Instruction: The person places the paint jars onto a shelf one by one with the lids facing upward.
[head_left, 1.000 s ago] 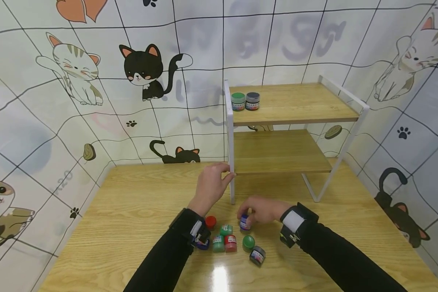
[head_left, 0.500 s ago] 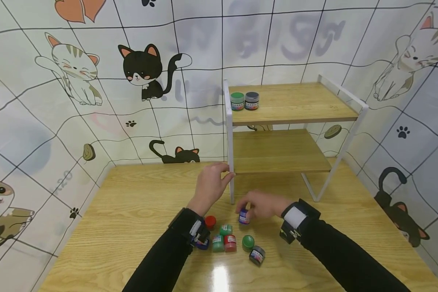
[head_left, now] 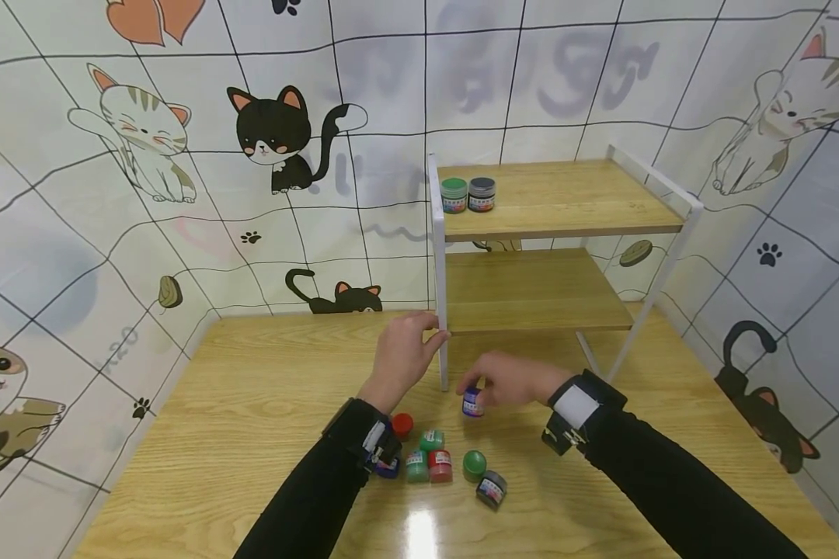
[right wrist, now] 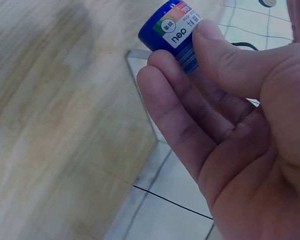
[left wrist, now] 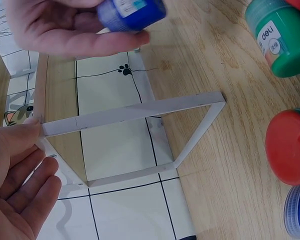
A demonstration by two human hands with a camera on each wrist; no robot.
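My right hand (head_left: 506, 379) pinches a small blue paint jar (head_left: 472, 403) between thumb and fingers, in front of the shelf's left leg. In the right wrist view, the blue jar (right wrist: 175, 32) shows a white "deli" label. My left hand (head_left: 403, 353) grips the white metal frame (head_left: 443, 341) of a two-tier wooden shelf near its lower board. The left wrist view shows the thumb and a finger of the left hand (left wrist: 25, 175) on that frame (left wrist: 135, 112), its other fingers loosely bent.
On the table (head_left: 273, 404) are a red-lidded jar (head_left: 402, 425), green jars (head_left: 431, 440), a red jar (head_left: 440, 466), a dark grey jar (head_left: 492, 489) and a blue jar (head_left: 388, 468) partly behind the left wrist. Green (head_left: 454, 195) and dark (head_left: 482, 194) jars stand on the top board.
My right hand has lifted the blue jar up and forward from near the other jars toward the shelf. The left hand stays on the frame.
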